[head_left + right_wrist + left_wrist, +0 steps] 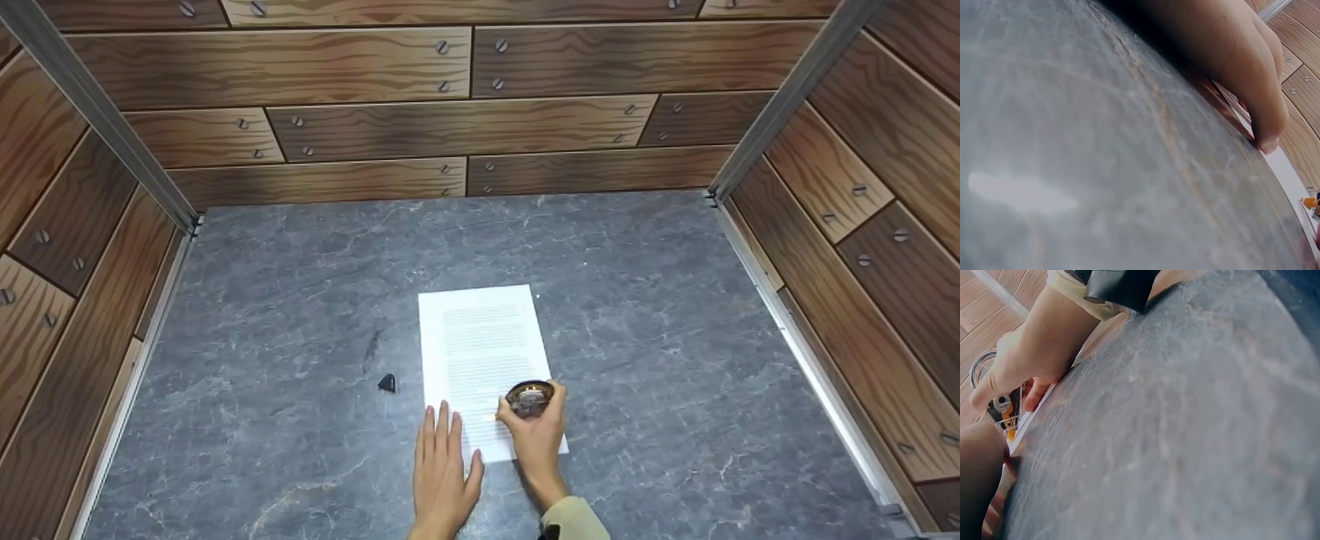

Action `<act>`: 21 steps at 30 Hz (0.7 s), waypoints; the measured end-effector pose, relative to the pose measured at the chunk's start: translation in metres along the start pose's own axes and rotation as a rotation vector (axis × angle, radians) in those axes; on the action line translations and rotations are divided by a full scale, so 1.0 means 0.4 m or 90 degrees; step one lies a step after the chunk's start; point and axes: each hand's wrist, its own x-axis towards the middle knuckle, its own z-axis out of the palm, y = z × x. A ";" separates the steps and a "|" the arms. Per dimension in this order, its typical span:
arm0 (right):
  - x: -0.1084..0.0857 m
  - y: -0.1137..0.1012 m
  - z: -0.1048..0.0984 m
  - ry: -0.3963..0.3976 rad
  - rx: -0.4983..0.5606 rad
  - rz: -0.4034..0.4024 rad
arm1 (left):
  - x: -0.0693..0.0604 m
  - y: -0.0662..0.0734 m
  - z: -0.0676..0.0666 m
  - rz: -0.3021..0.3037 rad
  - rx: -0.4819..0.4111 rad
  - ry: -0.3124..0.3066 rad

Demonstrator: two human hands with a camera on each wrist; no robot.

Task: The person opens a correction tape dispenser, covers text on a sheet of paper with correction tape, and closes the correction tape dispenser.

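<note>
A sheet of printed white paper lies on the grey marbled table. My left hand rests flat on the paper's lower left edge, fingers straight and thumb spread. Toward the lower right of the sheet, my right hand grips a correction tape dispenser between thumb and fingers. The dispenser has a rounded, partly see-through case, and its orange tip points down at the paper in the left wrist view. At the right wrist view's edge, that dispenser is mostly cut off; my left hand shows above.
A small black cap lies on the table left of the paper. Wood-patterned panels wall the table at the back and both sides. Metal strips run along the side edges.
</note>
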 end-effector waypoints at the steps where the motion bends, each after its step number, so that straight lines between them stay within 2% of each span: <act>1: 0.001 0.000 -0.001 0.000 0.004 0.001 | 0.000 0.000 0.000 0.000 0.000 0.001; 4: 0.004 0.029 0.003 0.003 0.006 0.004 | 0.001 -0.001 0.002 0.002 -0.004 0.007; 8: 0.005 0.038 0.002 0.007 0.020 -0.001 | 0.001 -0.002 0.003 0.003 -0.006 0.012; 12: 0.007 0.007 -0.007 0.000 0.054 -0.002 | 0.000 -0.002 0.002 0.001 0.000 0.002; 21: 0.008 0.003 -0.011 0.024 0.009 -0.009 | -0.001 -0.003 0.002 0.001 0.000 -0.001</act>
